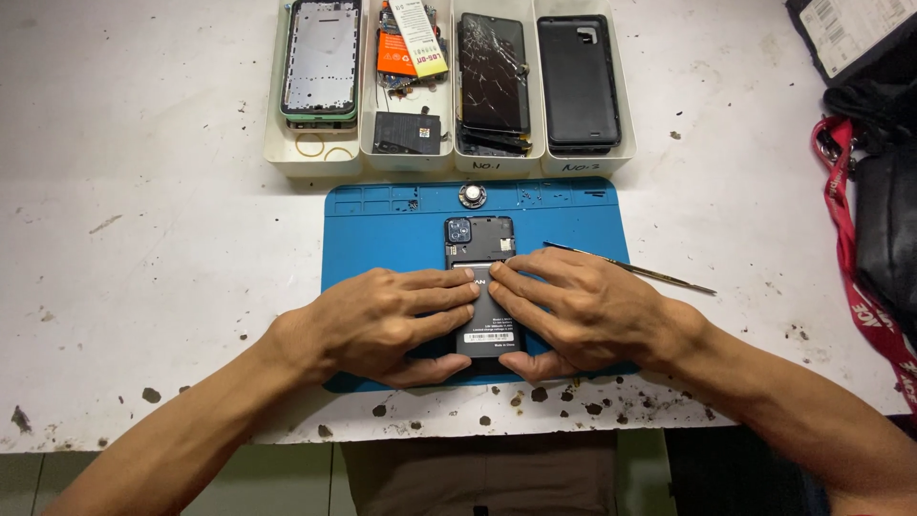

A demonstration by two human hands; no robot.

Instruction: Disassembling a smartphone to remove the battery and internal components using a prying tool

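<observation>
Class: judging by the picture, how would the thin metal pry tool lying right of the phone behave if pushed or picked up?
The pry tool looks long and very slim, so it is probably light and slightly springy. It lies flat, half on the blue mat, so a push would likely slide it. Being so thin, it may be fiddly to lift off the table.

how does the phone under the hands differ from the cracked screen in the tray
The phone lies back-up on the blue mat, pressed by both hands; the cracked screen sits untouched in a white tray. The phone's back shows a battery and camera; the screen's glass is shattered. Both are dark rectangles.
</observation>
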